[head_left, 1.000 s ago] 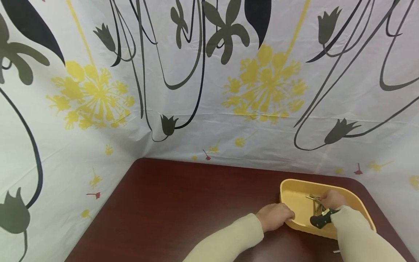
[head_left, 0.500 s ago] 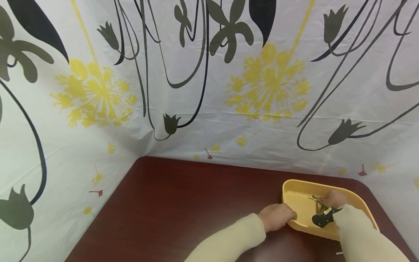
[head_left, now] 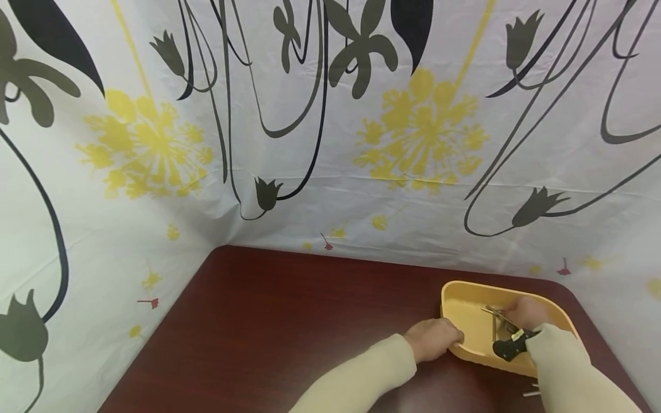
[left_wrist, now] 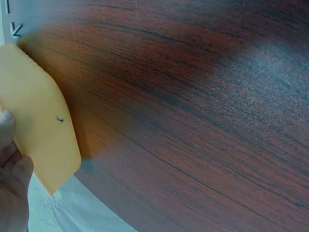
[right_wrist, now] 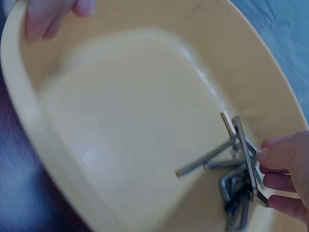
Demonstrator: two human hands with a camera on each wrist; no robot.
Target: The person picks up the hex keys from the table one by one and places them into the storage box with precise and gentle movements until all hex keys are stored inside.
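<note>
A yellow plastic tray (head_left: pixel 467 321) stands at the right of the table. My left hand (head_left: pixel 431 339) grips its near left rim, the thumb and fingers on either side of the wall in the left wrist view. Inside the tray, metal hex keys (right_wrist: pixel 236 166) lie in a tangled pile toward one side. My right hand (right_wrist: pixel 289 164) reaches into the tray at that pile. Its thumb and index finger pinch a hex key at the pile's edge, while the other fingertips touch the keys beside it. The fingertips partly hide which key is held.
On the dark red wooden table (head_left: pixel 289 321), a few small metal pieces (head_left: pixel 532 393) lie outside the tray, by my right sleeve. A black device (head_left: pixel 511 345) sits at my right wrist. White patterned cloth (head_left: pixel 310 160) hangs behind and at the sides of the table.
My left hand stays on the rim. The right hand stays at the pile, now blurred by slight motion, and the keys by its fingers have shifted a little. The view moves slightly.
</note>
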